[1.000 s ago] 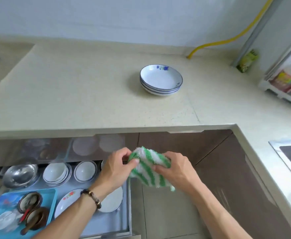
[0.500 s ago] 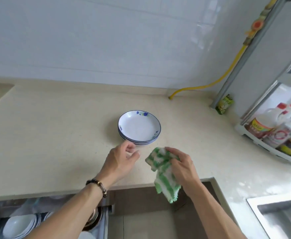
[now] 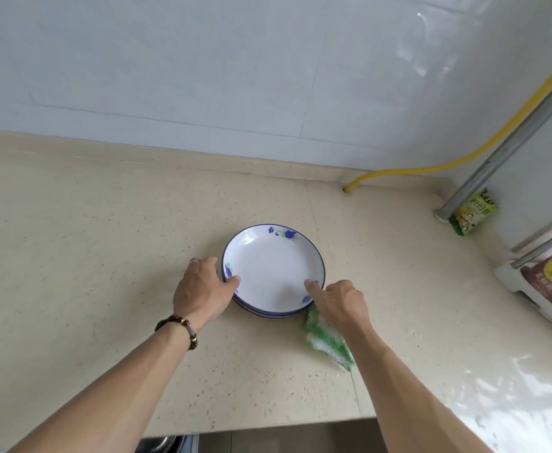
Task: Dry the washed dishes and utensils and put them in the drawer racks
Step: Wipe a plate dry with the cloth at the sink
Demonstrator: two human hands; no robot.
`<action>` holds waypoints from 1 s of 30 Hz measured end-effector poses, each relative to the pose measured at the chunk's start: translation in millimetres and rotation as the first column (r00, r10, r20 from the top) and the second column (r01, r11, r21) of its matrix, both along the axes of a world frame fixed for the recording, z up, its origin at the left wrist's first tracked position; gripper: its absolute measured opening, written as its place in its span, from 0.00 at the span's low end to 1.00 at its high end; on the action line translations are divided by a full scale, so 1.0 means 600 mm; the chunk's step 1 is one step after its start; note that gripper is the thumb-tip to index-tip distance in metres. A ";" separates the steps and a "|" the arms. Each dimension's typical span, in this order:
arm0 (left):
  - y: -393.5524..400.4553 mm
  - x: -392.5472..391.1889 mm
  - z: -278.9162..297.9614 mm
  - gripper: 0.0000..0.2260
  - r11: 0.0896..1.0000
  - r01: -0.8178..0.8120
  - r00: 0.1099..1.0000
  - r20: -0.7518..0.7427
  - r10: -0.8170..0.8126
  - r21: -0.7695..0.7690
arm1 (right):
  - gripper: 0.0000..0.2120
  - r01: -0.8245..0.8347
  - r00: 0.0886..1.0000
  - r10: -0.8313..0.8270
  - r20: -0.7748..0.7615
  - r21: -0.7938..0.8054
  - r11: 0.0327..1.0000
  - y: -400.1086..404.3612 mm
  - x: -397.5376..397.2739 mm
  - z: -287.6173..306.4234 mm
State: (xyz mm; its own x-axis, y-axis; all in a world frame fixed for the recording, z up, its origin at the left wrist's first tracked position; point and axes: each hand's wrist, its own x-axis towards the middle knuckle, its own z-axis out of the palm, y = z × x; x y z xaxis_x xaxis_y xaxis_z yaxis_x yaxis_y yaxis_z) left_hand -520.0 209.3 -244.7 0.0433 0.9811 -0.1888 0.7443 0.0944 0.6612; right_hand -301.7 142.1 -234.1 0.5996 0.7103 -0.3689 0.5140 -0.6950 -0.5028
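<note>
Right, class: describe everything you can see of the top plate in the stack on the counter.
The top plate is round, shallow and glossy white, seemingly ceramic, with a thin blue rim line and blue flowers with green leaves around its border. It sits upright and empty on a stack of similar plates on the beige counter. The left hand grips its left edge, thumb over the rim; the right hand touches its near right rim with a fingertip.

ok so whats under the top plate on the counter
Under the top plate the blue rims of more plates show at the near edge, stacked on the counter. Their number and insides are covered.
</note>
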 end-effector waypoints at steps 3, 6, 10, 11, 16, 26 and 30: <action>0.008 0.001 -0.005 0.04 0.999 -0.009 0.998 0.058 0.006 0.044 | 0.21 -0.034 0.999 0.035 0.032 -0.036 0.999 0.016 0.006 -0.023; 0.010 0.003 -0.003 0.03 0.998 -0.011 0.997 0.079 0.005 0.065 | 0.17 -0.046 0.999 0.045 -0.028 -0.019 0.999 0.019 0.011 -0.023; 0.011 0.001 0.000 0.03 0.998 0.000 0.994 0.109 -0.006 0.063 | 0.15 -0.061 0.994 0.061 -0.091 0.005 0.998 0.018 0.018 -0.012; 0.011 0.000 0.002 0.03 0.998 -0.005 0.993 0.119 -0.003 0.067 | 0.14 -0.063 0.993 0.063 -0.101 0.008 0.998 0.018 0.020 -0.011; -0.004 0.012 0.035 0.03 0.997 -0.021 0.986 0.165 0.009 0.068 | 0.16 0.009 0.982 0.003 -0.189 0.067 0.998 -0.001 0.029 0.004; -0.101 0.110 0.121 0.08 0.998 0.055 0.959 0.279 -0.054 0.006 | 0.14 0.164 0.961 -0.089 -0.262 0.280 0.946 -0.162 0.099 0.088; -0.179 0.181 0.139 0.12 0.992 0.090 0.916 0.397 -0.049 -0.085 | 0.14 0.205 0.960 -0.127 -0.251 0.316 0.926 -0.264 0.158 0.116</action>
State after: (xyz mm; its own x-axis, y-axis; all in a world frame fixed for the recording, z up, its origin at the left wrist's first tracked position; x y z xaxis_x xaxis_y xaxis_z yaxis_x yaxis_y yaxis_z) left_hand -411.4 101.8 -161.1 0.2018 0.9499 -0.2386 0.4330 0.1320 0.8917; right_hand -207.0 -16.6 -164.3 0.6501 0.7125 -0.2639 0.2534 -0.5308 -0.8087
